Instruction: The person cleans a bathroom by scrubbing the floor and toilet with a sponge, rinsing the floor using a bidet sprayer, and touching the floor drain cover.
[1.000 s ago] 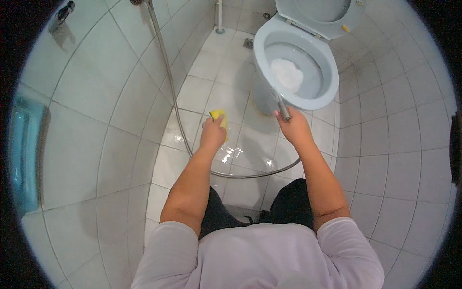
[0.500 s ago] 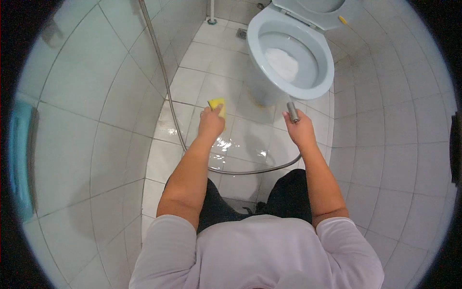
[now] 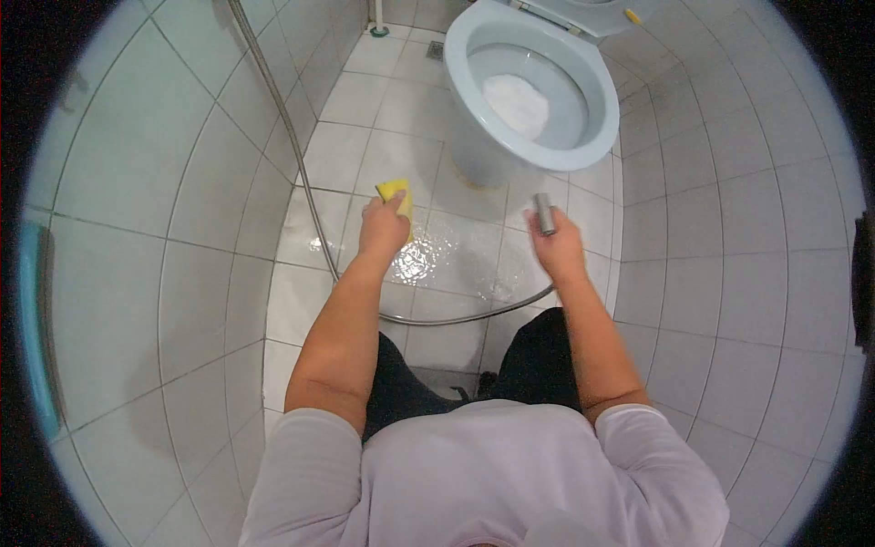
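My left hand (image 3: 384, 228) is closed round a yellow sponge (image 3: 393, 189), which sticks out past the thumb above the wet floor tiles (image 3: 437, 251). In my right hand (image 3: 560, 248) is a silver bidet sprayer (image 3: 544, 215), gripped in front of the toilet. A metal hose (image 3: 447, 321) loops across the floor below both hands and runs up along the left wall. Bright reflections and ripples show in the water on the tiles between my hands.
Ahead stands a toilet (image 3: 602, 100) with its lid raised and something white in the bowl. A floor drain (image 3: 436, 50) and a white pipe (image 3: 378, 16) are at the back left. Tiled walls close in on both sides; a blue object (image 3: 36, 328) is at the far left.
The view has shifted slightly, so the toilet appears higher and further left. Ripples on the wet floor have spread. Both hands keep their grip on the sponge and the sprayer.
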Tool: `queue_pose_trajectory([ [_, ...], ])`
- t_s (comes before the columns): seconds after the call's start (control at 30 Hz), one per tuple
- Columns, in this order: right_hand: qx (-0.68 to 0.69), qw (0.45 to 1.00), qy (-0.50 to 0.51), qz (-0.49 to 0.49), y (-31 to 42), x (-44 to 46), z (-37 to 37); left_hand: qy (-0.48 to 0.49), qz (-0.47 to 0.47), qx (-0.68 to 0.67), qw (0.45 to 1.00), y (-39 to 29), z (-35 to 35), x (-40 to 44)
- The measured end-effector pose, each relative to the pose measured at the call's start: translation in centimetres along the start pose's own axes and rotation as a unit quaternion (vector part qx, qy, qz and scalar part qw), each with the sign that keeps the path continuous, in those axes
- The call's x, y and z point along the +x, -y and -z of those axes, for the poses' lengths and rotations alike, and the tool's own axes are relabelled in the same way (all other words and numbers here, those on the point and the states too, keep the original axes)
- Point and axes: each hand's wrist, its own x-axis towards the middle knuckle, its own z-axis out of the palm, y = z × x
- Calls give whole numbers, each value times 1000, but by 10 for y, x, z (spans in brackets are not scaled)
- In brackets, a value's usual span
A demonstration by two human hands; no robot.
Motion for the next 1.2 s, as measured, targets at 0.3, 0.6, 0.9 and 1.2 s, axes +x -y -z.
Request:
queue_pose_trajectory([
  [0.3, 47, 995, -85, -9, -48, 9, 23, -17, -7, 24, 1000, -3, -1, 1],
  [0.6, 109, 975, -17, -194, -48, 91, 95, -11, -1, -4, 1000, -7, 4, -1],
  [0.9, -2, 997, -49, -64, -49, 146, 99, -18, -8, -1, 1000, -13, 2, -4],
  [1.2, 56, 990, 127, 1, 0, 94, 90, -4, 3, 9, 1000, -15, 6, -3],
])
